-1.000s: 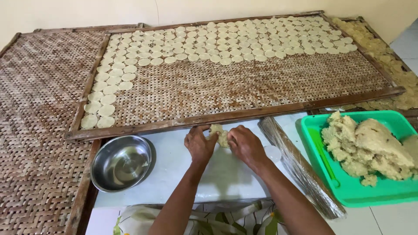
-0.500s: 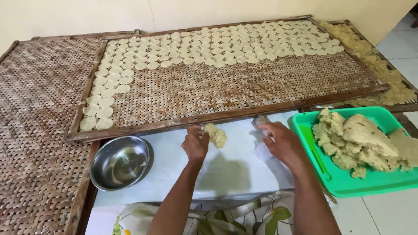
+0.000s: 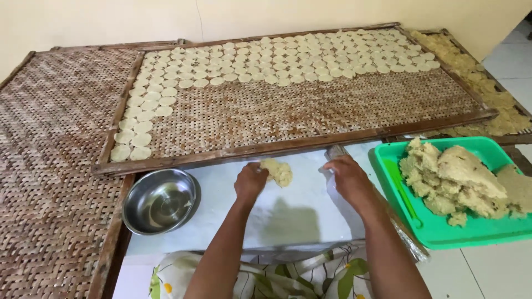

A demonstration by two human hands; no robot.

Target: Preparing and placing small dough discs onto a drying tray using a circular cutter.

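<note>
We worked at a white worktop (image 3: 288, 213) set low on a pale tiled floor (image 3: 499, 271), with a cream wall (image 3: 111, 22) at the far end. Beyond our hands lay a woven tray (image 3: 310, 113) in a wooden frame, its far and left edges filled with rows of pale discs (image 3: 288, 58). Left of our left hand (image 3: 250, 182) sat a steel bowl (image 3: 160, 200). Right of our right hand (image 3: 348, 180) stood a green tub (image 3: 443, 235) heaped with dough (image 3: 460, 182).

The lump (image 3: 278, 171) was pale yellow, rough and uneven. It lay on the worktop, between our hands and touching the left one. The left grip curled against the lump's side, fingers bent around it. The right grip was loosely together over a fold of clear plastic (image 3: 335, 191), apart from the lump.
</note>
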